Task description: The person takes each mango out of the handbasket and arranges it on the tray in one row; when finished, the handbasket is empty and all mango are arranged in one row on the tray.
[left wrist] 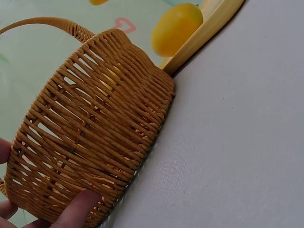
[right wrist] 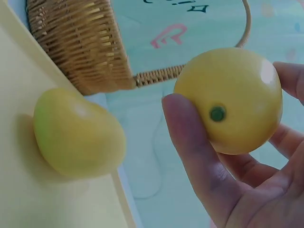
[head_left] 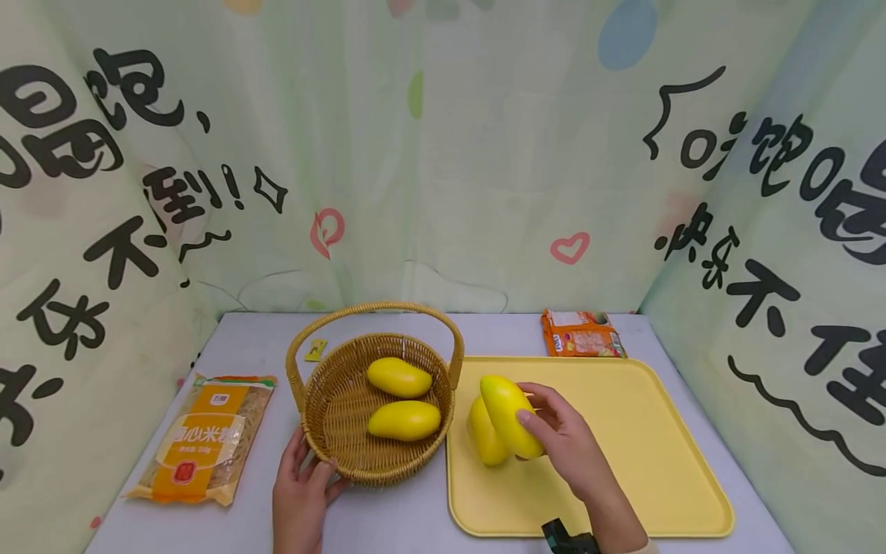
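A yellow mango (head_left: 511,416) is held by my right hand (head_left: 564,431), thumb on one side and fingers on the other, above the yellow tray (head_left: 623,462). In the right wrist view the held mango (right wrist: 232,104) shows a green stem spot. Another mango (head_left: 487,435) lies on the tray, partly covered by the held one in the head view. Two mangoes (head_left: 404,421) rest inside the round wicker basket (head_left: 339,450) left of the tray. My left hand (head_left: 304,485) holds the basket's near left side; its thumb (left wrist: 80,209) lies against the woven wall.
A bag of rice snacks (head_left: 201,438) lies at the left of the white table. An orange packet (head_left: 583,334) lies behind the tray, and a small yellow tag (head_left: 315,350) sits behind the basket. The basket's tall handle (head_left: 377,307) arches over its back. Printed curtains surround the table.
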`<state>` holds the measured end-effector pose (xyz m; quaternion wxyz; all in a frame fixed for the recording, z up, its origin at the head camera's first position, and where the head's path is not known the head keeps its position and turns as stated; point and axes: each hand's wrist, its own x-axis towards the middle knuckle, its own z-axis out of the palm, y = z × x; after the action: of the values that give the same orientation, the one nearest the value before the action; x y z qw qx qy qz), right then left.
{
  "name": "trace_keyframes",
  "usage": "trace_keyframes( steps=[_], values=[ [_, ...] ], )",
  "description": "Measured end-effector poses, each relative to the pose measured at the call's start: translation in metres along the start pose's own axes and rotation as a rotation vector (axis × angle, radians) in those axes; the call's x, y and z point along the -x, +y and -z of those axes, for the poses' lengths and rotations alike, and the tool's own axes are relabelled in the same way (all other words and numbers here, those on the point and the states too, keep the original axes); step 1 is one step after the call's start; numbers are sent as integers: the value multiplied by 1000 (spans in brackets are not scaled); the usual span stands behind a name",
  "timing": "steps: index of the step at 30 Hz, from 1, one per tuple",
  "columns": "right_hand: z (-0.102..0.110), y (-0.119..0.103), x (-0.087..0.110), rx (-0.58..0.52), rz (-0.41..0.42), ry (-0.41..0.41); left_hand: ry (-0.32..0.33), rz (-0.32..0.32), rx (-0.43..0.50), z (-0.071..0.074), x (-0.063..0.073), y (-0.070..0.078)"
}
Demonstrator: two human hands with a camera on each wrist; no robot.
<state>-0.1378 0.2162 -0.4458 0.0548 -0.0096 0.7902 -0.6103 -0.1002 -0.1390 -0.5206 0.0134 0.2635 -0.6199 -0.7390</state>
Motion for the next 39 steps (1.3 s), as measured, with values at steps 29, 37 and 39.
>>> trace_keyframes(
  steps=[29, 37, 39],
  values=[
    [21, 45, -12, 371, -269, 168, 10, -5, -4, -1, 2, 1],
    [14, 46, -18, 417, -265, 161, 4, -6, 2, 0, 2, 1],
    [13, 47, -19, 418, -265, 156, 1, -7, 3, 1, 1, 0]
  ],
)
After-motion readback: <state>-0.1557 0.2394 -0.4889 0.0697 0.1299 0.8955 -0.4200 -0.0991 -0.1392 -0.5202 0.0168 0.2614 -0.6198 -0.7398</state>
